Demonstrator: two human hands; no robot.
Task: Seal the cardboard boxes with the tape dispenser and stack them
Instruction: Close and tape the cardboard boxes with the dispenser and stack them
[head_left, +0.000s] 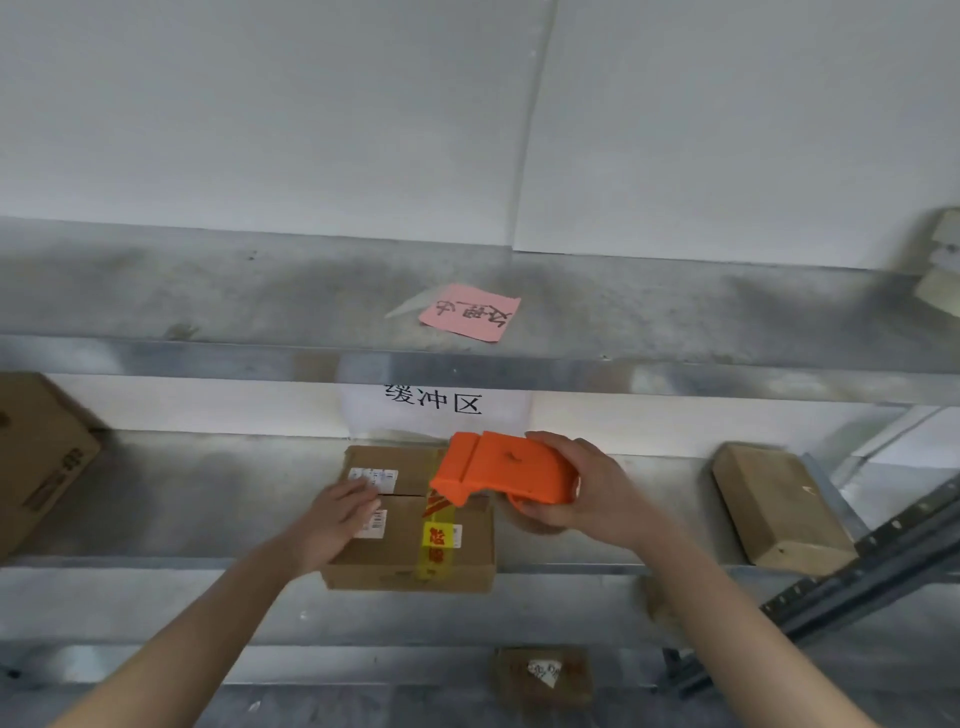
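My left hand lies flat on top of the cardboard box, palm down, fingers straight & close together, pressing on the left part of the lid by the flap seam. My fingertips reach a white label at the box's far-left corner. A 2nd label shows just right of that hand.

My right hand grips the orange tape dispenser, w/ fingers curled over its top & back and thumb wrapped round the roll end underneath. The dispenser is over the far-right part of the lid, nose pointing left & down, w/ its tip right at the yellow tape. Can't tell if the nose actually touches the lid. That tape, w/ red print, runs front to back across the lid, right of ctr, & folds down over the front face.

The box sits approx mid-frame on the middle shelf of a metal rack, its front edge at the shelf lip. On the same shelf there's a bigger brown carton at far left & a plain brown parcel at right, turned at an angle, both well apart from my box.

A white sign w/ black characters hangs off the upper shelf edge, just behind the box. A pink note w/ handwriting lies on that upper shelf. A small labelled packet is on the shelf below, blurred. A dark perforated rail slants across at right.
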